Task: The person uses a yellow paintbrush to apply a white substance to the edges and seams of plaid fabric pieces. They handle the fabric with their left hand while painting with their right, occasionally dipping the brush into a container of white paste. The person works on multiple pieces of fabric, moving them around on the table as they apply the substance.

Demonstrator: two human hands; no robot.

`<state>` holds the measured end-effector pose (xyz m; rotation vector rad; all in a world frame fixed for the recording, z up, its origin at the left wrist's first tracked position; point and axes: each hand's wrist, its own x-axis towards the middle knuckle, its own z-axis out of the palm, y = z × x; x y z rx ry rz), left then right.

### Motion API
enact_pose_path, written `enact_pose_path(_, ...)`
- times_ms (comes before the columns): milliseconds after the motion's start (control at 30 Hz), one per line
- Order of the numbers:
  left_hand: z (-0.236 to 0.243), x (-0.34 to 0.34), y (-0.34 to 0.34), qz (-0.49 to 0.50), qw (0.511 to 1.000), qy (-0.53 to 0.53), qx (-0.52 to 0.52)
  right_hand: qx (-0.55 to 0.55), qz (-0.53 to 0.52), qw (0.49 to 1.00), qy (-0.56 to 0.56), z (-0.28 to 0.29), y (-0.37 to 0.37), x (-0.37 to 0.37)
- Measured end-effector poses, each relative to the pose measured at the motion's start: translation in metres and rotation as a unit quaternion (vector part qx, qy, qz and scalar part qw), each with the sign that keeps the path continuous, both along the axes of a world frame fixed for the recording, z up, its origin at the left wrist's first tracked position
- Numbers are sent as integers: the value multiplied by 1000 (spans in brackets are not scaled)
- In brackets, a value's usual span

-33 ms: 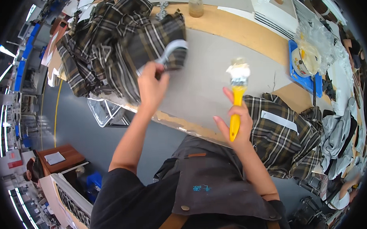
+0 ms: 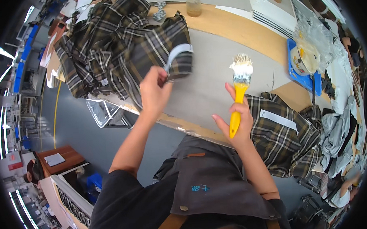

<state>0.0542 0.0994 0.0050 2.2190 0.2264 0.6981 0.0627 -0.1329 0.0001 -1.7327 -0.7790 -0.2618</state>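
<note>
Brush in the right fingers has shifted slightly rightward.

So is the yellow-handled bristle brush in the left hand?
No, the right hand holds the yellow-handled bristle brush, tipped with thick white paste.

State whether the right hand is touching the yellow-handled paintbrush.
Touching: the head view shows the right hand holding the yellow-handled paintbrush by its handle.

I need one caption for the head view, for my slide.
Left hand at a pale curved strip on plaid cloth; right hand holding a yellow-handled brush, white paste on its bristles.
</note>
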Motion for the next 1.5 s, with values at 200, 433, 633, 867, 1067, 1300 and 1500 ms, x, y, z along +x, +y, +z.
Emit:
enact_pose_path(200,41,-39,-35,-191,926,193,-263,-17,-19,996,-85,2,13,21)
enact_pose_path(433,112,-39,30,-342,840,336,-253,113,42,988,-93,44,-6,24)
enact_pose_path(633,95,-27,-25,-397,908,130,5,129,68,973,180,51,1,6)
enact_pose_path(867,49,-31,-62,-239,873,147,-399,100,10,979,179,33,4,-4)
enact_pose_path(1067,28,-37,-70,-210,846,107,-477,89,19,977,195,16,0,-3)
enact_pose_path(1300,24,-30,-73,-121,865,80,-480,95,-31,983,154,55,-38,8)
enact_pose_path(1500,26,-20,-80,-106,867,70,-482,49,-30,986,157,83,-45,10)
